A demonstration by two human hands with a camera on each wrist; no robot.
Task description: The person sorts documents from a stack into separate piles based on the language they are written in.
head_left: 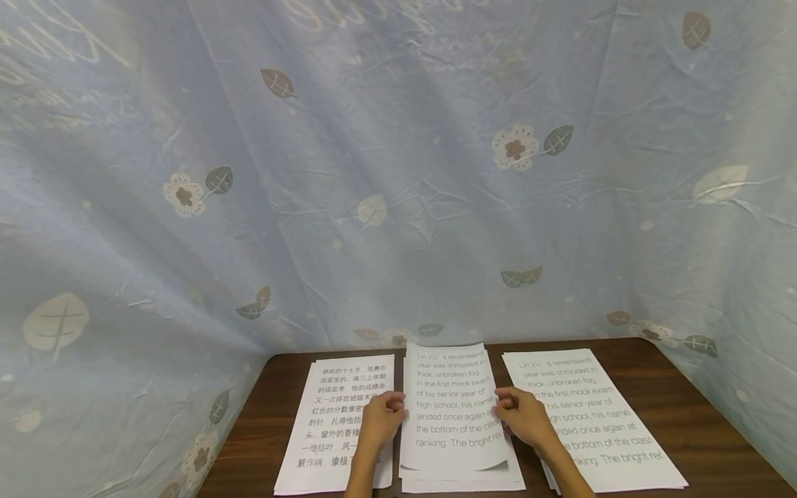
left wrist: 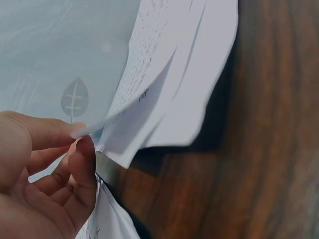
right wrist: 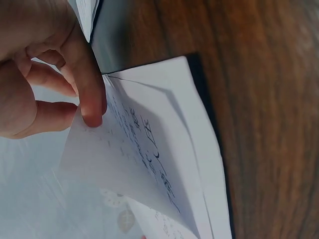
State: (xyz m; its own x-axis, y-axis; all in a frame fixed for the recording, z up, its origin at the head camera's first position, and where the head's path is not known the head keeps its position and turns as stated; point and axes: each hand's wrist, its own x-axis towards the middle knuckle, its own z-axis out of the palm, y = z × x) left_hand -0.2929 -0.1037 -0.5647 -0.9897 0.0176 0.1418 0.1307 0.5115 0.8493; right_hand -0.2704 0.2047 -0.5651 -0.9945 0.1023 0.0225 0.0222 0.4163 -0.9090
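A printed sheet of paper (head_left: 448, 408) with English text lies over the middle paper stack (head_left: 462, 484), its near edge bowed up. My left hand (head_left: 381, 422) pinches the sheet's left edge between thumb and fingers; the left wrist view shows that paper edge (left wrist: 127, 103) curling up from the pages below. At the opposite edge, my right hand (head_left: 526, 418) pinches the same sheet. In the right wrist view the raised sheet (right wrist: 107, 159) stands tilted off a page with dark writing, and the right hand (right wrist: 55, 74) has its fingertips on the margin.
To the left lies a stack of pages with Chinese text (head_left: 336, 398), partly under the left forearm. Another stack with English text (head_left: 598, 422) lies to the right. All rest on a dark wooden table (head_left: 249, 422) before a patterned blue-grey cloth (head_left: 429, 277).
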